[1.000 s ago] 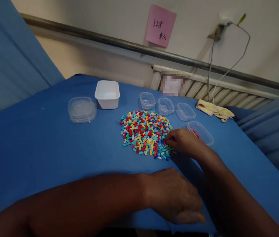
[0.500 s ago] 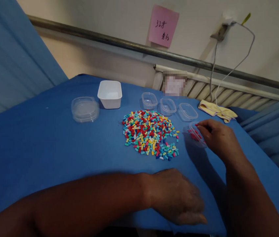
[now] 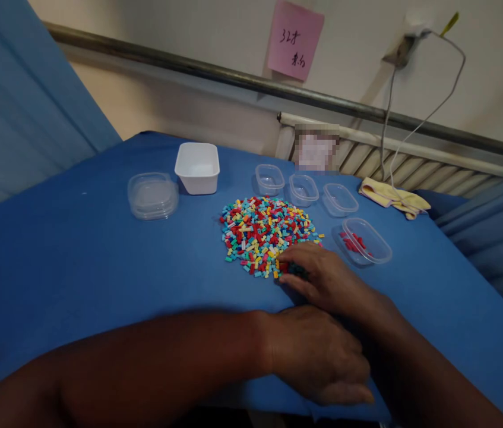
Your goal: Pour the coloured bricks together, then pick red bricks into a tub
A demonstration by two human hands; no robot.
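Observation:
A heap of small toy bricks point(image 3: 258, 229) in red, yellow, white, teal and blue lies on the blue-covered table. My right hand point(image 3: 322, 274) is at the heap's near right edge, thumb and fingers apart around some bricks, hiding part of them. To its right, a clear plastic tub point(image 3: 380, 246) holds several red bricks point(image 3: 354, 242). My left hand point(image 3: 322, 356) rests near the front edge, below my right wrist, back upward and fingers curled under. No object shows in it, though its palm is hidden.
Three clear tubs, left point(image 3: 269, 180), middle point(image 3: 303, 190) and right point(image 3: 340, 200), stand behind the heap. A white container point(image 3: 198, 169) and stacked clear lids point(image 3: 153, 196) are at back left. A yellow cloth point(image 3: 394, 196) lies by the radiator point(image 3: 447, 163), under a hanging cable point(image 3: 429, 119).
My right hand has moved left from the tub of red bricks to the heap, and its pinch on a red brick has opened. My left hand has hardly moved.

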